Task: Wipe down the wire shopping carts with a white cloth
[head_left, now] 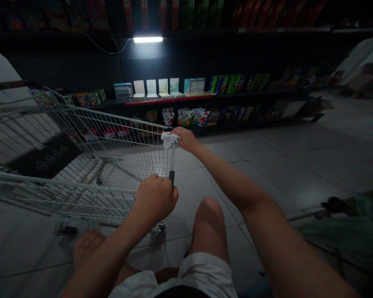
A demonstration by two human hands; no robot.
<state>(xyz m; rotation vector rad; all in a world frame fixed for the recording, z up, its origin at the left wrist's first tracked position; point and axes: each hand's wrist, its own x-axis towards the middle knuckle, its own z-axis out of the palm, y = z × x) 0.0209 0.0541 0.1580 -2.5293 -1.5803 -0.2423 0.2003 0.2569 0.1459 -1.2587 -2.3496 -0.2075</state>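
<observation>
A metal wire shopping cart (pixel 118 120) stands in front of me and to the left. My left hand (pixel 157 196) is closed around the near, black-gripped end of its handle (pixel 173 159). At the handle's far end, my right hand (pixel 186 139) presses a crumpled white cloth or tissue (pixel 168 140) against the cart's corner. The fingers of that hand are bent over the cloth, and part of it hangs down to the left. A dark panel with round marks (pixel 46 157) hangs inside the cart at the left.
Shelves (pixel 236 97) with boxes and packets run along the back under a lit tube lamp (pixel 148 39). Pale floor tiles (pixel 267 153) extend to the right. Greenish fabric (pixel 345 231) and a dim bar lie at the lower right. My bare knee (pixel 209 219) is below the handle.
</observation>
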